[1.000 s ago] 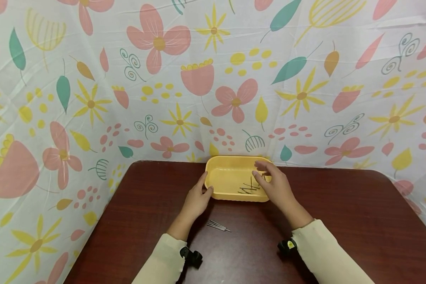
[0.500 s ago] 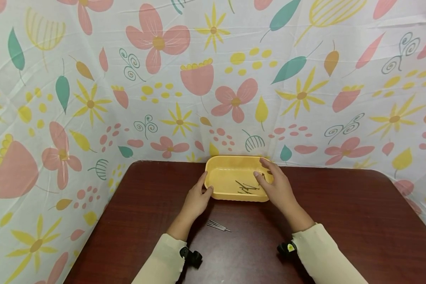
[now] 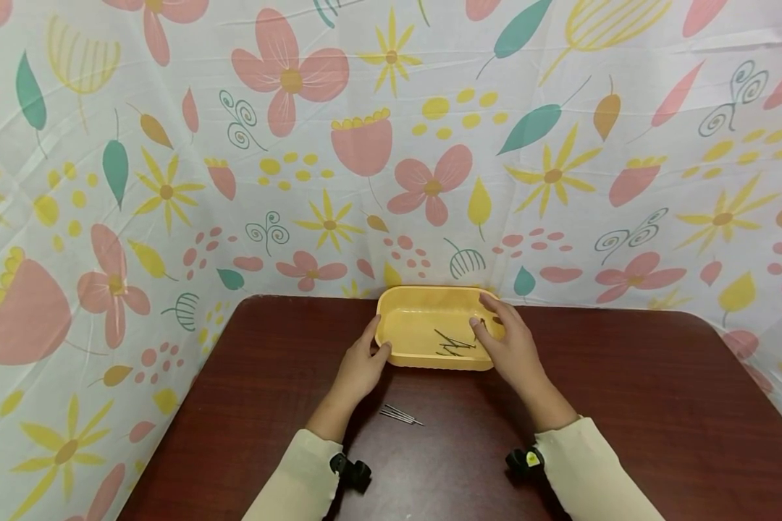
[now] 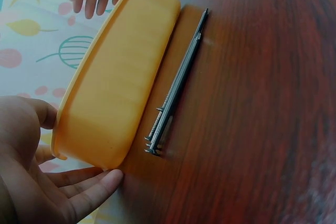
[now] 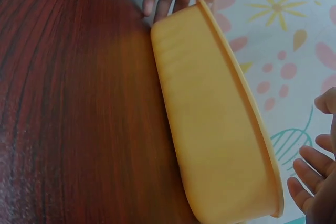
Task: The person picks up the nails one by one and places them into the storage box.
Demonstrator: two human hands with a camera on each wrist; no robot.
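A yellow plastic tray (image 3: 410, 329) stands at the back of the table, with several dark nails (image 3: 455, 339) lying crossed in its right half. My left hand (image 3: 358, 367) grips the tray's left end; in the left wrist view its thumb is at the rim and its fingertips touch the lower end wall. Over the tray's right end is my right hand (image 3: 513, 351), fingers spread and thumb apart, partly hiding that corner. The right wrist view shows this hand (image 5: 319, 177) beside the rim with nothing in its fingers. Several silvery nails (image 4: 177, 87) lie bunched on the table before the tray.
The dark red-brown table (image 3: 632, 391) meets a white flower-print cloth (image 3: 371, 166) right behind the tray. Black wrist cameras (image 3: 352, 472) are strapped at both sleeves.
My right hand has drawn slightly to the right over the tray's end. The nails inside the tray have shifted and lie at different angles. My left hand and the nails on the table stay put.
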